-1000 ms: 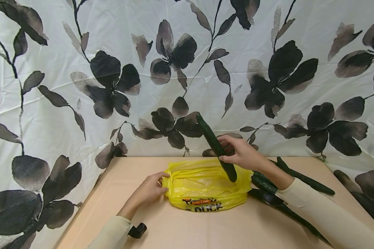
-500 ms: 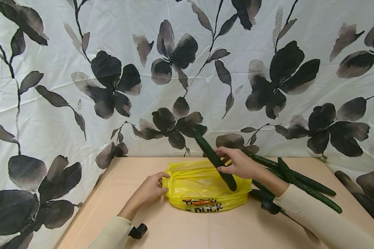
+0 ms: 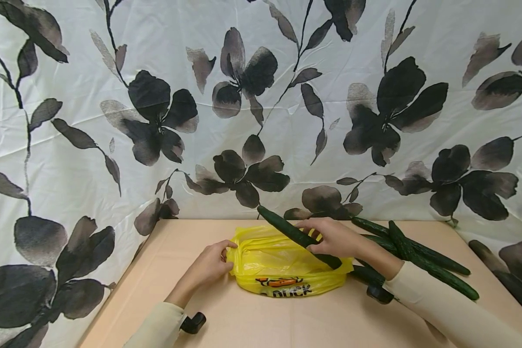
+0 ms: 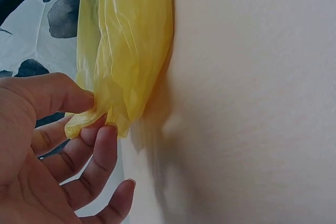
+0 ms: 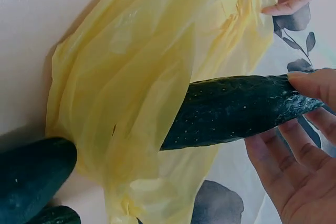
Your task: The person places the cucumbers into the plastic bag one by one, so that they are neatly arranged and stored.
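A long dark green cucumber (image 3: 292, 232) slants over the open yellow plastic bag (image 3: 282, 266), its lower right end inside the bag's mouth. My right hand (image 3: 337, 237) pinches it between thumb and fingers, near its middle. In the right wrist view the bag's thin film covers the near end of the cucumber (image 5: 231, 109). My left hand (image 3: 209, 263) pinches the bag's left edge; the left wrist view shows thumb and fingertips gripping the gathered plastic (image 4: 107, 106).
Several more cucumbers (image 3: 435, 253) lie crossed on the table (image 3: 243, 324) to the right of the bag, partly under my right forearm. A white cloth with dark flowers (image 3: 304, 121) hangs behind the table.
My right hand has lowered the cucumber and tilted it flatter, its lower end moving down into the bag's mouth. My left hand has stayed at the bag's edge.
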Demonstrator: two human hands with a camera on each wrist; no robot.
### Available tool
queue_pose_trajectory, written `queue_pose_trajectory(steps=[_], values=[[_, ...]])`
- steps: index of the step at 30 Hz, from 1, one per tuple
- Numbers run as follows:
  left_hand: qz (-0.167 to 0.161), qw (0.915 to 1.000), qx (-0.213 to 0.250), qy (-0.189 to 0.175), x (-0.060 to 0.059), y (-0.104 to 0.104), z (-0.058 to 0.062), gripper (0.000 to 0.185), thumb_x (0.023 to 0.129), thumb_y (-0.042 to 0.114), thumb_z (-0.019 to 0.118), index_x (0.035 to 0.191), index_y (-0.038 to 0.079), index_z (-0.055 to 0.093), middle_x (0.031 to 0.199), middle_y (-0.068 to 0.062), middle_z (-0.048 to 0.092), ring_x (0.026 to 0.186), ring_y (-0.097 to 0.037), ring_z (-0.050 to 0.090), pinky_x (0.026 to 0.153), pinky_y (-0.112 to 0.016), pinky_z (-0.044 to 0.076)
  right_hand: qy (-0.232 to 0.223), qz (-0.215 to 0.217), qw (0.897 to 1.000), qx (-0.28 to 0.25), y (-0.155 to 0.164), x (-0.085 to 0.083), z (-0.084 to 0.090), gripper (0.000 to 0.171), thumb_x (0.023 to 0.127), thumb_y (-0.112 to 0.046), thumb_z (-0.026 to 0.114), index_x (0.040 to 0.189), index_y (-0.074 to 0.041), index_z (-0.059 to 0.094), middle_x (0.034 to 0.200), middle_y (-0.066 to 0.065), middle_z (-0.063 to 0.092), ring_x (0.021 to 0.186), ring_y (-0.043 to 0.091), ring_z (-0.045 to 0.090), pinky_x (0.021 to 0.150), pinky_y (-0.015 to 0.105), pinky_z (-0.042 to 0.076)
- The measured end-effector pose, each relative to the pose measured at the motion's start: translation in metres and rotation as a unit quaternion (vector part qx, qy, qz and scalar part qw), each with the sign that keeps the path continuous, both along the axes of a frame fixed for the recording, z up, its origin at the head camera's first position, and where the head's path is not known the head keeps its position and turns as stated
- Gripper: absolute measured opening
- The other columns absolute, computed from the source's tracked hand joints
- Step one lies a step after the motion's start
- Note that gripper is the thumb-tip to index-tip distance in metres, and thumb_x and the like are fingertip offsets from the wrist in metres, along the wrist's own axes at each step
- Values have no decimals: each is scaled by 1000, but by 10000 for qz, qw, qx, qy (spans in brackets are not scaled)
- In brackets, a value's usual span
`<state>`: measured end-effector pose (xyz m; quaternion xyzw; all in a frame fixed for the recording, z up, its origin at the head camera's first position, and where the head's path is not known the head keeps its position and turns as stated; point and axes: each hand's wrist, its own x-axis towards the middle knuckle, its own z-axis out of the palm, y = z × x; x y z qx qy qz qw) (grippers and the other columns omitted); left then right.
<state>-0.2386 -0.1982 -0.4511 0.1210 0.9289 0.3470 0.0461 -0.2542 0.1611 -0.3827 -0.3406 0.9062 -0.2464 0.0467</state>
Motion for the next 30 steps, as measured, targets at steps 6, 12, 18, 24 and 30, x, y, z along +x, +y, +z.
queue_pose_trajectory(steps=[6, 12, 18, 24, 30], values=[[-21, 10000, 28, -58, 1, 0, 2, 47, 81, 2, 72, 127, 7, 65, 78, -2, 53, 66, -16, 48, 56, -28, 38, 376, 62, 9979, 533, -9, 5, -6, 55, 87, -20, 77, 139, -16, 61, 120, 1, 68, 99, 19, 68, 79, 31, 57], [-70, 10000, -15, -16, 3, -2, 2, 47, 80, 2, 71, 126, 8, 65, 77, -3, 52, 65, -16, 48, 56, -27, 38, 554, 167, 9946, 860, -20, 8, -15, 53, 86, -24, 78, 137, -21, 63, 115, -6, 68, 93, 11, 65, 74, 30, 52], [15, 10000, -76, -38, 3, -5, 2, 47, 80, 2, 72, 127, 10, 65, 78, -3, 52, 66, -16, 48, 57, -29, 38, 386, 159, 9941, 998, -26, 9, -22, 52, 86, -25, 78, 137, -25, 64, 114, -9, 67, 92, 9, 63, 73, 30, 50], [45, 10000, -47, 69, 2, -5, 3, 48, 79, 1, 72, 126, 10, 66, 75, -2, 52, 64, -15, 47, 56, -28, 37, 356, 294, 9939, 997, -29, 8, -27, 51, 87, -24, 79, 135, -23, 64, 114, -7, 68, 92, 7, 62, 75, 32, 51], [42, 10000, -15, 87, 2, -6, 3, 48, 79, 0, 71, 125, 10, 66, 75, -2, 51, 64, -15, 47, 56, -28, 37, 223, 478, 9922, 1129, -33, 7, -35, 46, 87, -23, 78, 131, -22, 66, 112, -8, 68, 91, 7, 61, 78, 32, 51]])
